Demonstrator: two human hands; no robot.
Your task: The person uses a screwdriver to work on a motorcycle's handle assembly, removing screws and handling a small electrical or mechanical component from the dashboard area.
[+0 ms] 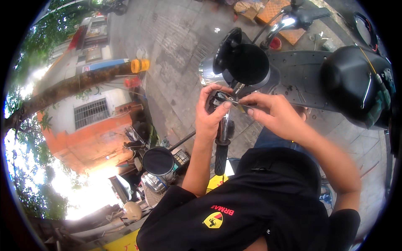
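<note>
Both hands meet above the chrome handlebar of a black scooter. With fingers and thumb curled round it, my left hand grips a small dark housing with metal bits inside. My right hand pinches a thin metal tool whose tip reaches the housing; its exact kind is too small to tell. Below my left hand the black rubber grip points towards me. Just beyond the hands are a round black dial or lamp cover and a chrome headlight shell.
The footboard with small loose parts runs right to a black seat, where thin tools lie. A round mirror sticks out at left. Another handlebar, a red cup and cardboard are at the far side.
</note>
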